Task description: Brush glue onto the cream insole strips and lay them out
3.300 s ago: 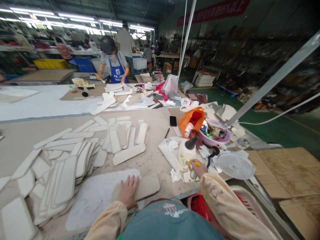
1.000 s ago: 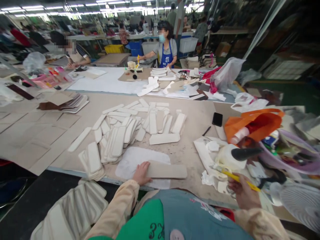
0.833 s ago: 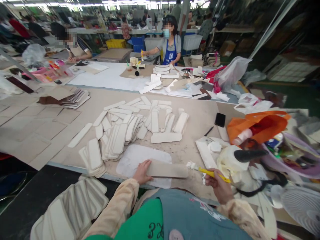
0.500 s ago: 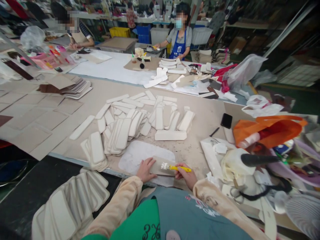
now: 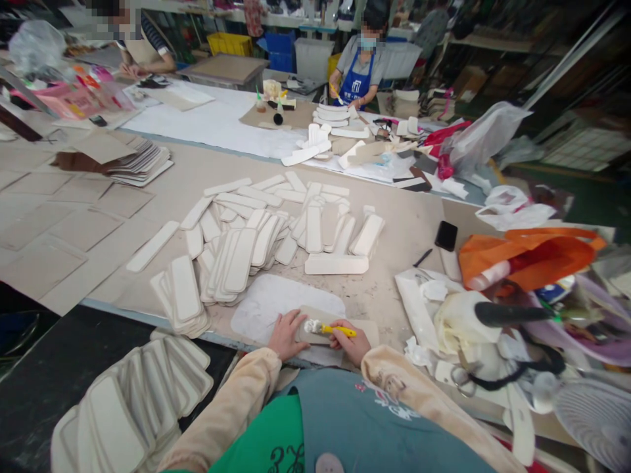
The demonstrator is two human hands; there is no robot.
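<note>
My right hand (image 5: 352, 343) is closed around the yellow handle of a brush (image 5: 338, 330). White paste coats its bristles, which lie over the left part of a flat beige strip (image 5: 362, 326). The strip rests lengthwise in front of me on a white sheet (image 5: 266, 302). Pressed flat with its fingers spread, my left hand (image 5: 287, 335) lies at the strip's left end. Just beyond the sheet is a loose heap of rounded off-white pieces (image 5: 241, 259). More such pieces are stacked on a black surface (image 5: 116, 407) at my lower left.
To the right stand a glue-stained white container (image 5: 463, 322), an orange bag (image 5: 532, 256), a black phone (image 5: 446, 236) and a ribbed fan-like object (image 5: 596, 420). Stacked sheets (image 5: 138, 161) lie at the left. A co-worker in a blue apron (image 5: 357, 82) works across the table.
My right hand has moved the brush leftward along the strip, towards my left hand. My left hand stays in place. The co-worker across has drawn their brush hand in and leans lower.
</note>
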